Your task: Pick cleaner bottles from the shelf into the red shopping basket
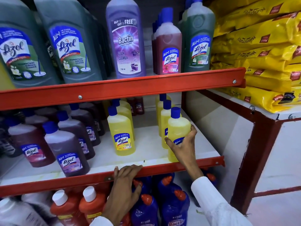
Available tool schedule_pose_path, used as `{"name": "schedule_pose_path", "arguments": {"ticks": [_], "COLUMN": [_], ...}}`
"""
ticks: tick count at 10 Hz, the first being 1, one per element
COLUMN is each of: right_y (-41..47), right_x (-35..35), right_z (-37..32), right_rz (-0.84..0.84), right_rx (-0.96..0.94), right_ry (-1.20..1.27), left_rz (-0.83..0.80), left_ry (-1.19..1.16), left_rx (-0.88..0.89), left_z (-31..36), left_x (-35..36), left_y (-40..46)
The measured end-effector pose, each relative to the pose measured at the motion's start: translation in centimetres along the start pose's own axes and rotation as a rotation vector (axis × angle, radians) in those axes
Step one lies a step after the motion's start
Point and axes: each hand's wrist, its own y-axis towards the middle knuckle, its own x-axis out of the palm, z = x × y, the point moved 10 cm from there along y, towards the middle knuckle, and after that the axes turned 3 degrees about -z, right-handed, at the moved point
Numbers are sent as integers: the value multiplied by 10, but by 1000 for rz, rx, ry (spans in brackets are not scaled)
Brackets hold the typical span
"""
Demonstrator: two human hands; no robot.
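Gripping a yellow cleaner bottle (178, 128) at the front right of the middle shelf (146, 149), the right hand (184, 144) has its thumb on the left of the label and its fingers wrapped round the right side, closed on the bottle's lower half. Whether the base has left the shelf I cannot tell (the wrist covers it). The left hand (126, 178) holds nothing; it lies flat and open, fingertips over the red front rail (73, 181) of that shelf, apparently steadying the person. The red shopping basket is nowhere in view, so the bottle has a blind trip ahead of it. The chief risk, as I judge it, sits just behind the held bottle: two more yellow bottles (165, 121) stand in a tight file, touching or nearly so, and pulling the front one out at a slant could tip the next forward off the edge. A low, one-handed grip on a smooth, full plastic bottle may also let it swing top-heavy or slide through the fingers. Lifting too steeply could knock the blue cap (175, 112) against the upper red rail (114, 88). The single yellow bottle (122, 134) to the left stands well apart and looks safe.
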Motion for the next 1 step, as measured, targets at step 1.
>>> {"name": "schedule_pose_path", "arguments": {"ticks": [1], "right_y": [-12], "right_x": [-23], "right_z": [-7], "right_rz": [128], "right_rx": [-7], "right_ry": [-16], "left_rz": [12], "left_ry": [65], "left_rx": [19], "left_z": [10], "left_x": [-8], "left_y": [1]}}
